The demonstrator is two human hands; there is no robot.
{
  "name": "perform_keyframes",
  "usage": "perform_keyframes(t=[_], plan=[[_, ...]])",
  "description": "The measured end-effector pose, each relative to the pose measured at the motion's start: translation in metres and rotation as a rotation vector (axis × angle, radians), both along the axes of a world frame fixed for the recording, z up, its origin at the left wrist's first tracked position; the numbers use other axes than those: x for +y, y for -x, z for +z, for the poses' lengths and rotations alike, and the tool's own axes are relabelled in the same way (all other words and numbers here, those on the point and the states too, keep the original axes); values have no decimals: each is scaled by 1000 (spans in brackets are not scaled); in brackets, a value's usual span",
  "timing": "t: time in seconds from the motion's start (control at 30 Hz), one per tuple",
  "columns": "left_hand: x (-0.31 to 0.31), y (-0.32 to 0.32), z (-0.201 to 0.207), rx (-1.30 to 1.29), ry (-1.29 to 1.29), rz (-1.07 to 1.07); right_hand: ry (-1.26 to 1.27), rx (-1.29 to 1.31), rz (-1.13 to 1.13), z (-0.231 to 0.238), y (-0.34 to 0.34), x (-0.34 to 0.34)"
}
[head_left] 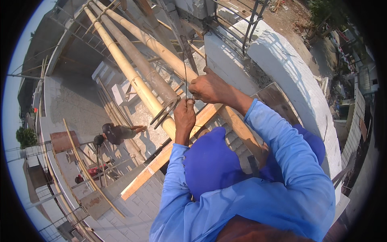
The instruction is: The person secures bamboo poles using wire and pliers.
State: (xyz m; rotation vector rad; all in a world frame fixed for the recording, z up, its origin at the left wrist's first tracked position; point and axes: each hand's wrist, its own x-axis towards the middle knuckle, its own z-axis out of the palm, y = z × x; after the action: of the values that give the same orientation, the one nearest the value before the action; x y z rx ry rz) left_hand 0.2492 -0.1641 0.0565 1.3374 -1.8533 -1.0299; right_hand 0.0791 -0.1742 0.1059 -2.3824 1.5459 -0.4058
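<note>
A thin dark wire (186, 76) runs down from a steel post to my fingers. My left hand (186, 119) is closed, thumb up, pinching the wire's lower end. Just above it and to the right, my right hand (209, 86) is bent over with its fingers closed near the same stretch of wire; its fingertips are partly hidden. Both hands are over a bamboo pole (171, 56) and a sawn timber beam (165, 159). Left of my left hand, bent dark metal loops (165, 112) sit around the lower ends of other poles.
A white block wall (296, 76) curves along my right, with upright rebar (253, 20) at its far end. Far below on the left, a person (117, 134) bends over on the floor. Bamboo scaffolding (86, 169) stands at the left edge.
</note>
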Motion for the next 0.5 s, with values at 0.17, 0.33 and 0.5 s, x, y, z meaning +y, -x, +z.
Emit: perform_keyframes(t=[0.17, 0.33, 0.5], plan=[[-11, -12, -27, 433, -445, 223, 511, -444, -476, -2, 8, 3], [5, 4, -15, 806, -702, 187, 69, -887, -555, -72, -34, 14], [20, 17, -34, 687, -744, 119, -171, -1359, -675, -75, -59, 21]])
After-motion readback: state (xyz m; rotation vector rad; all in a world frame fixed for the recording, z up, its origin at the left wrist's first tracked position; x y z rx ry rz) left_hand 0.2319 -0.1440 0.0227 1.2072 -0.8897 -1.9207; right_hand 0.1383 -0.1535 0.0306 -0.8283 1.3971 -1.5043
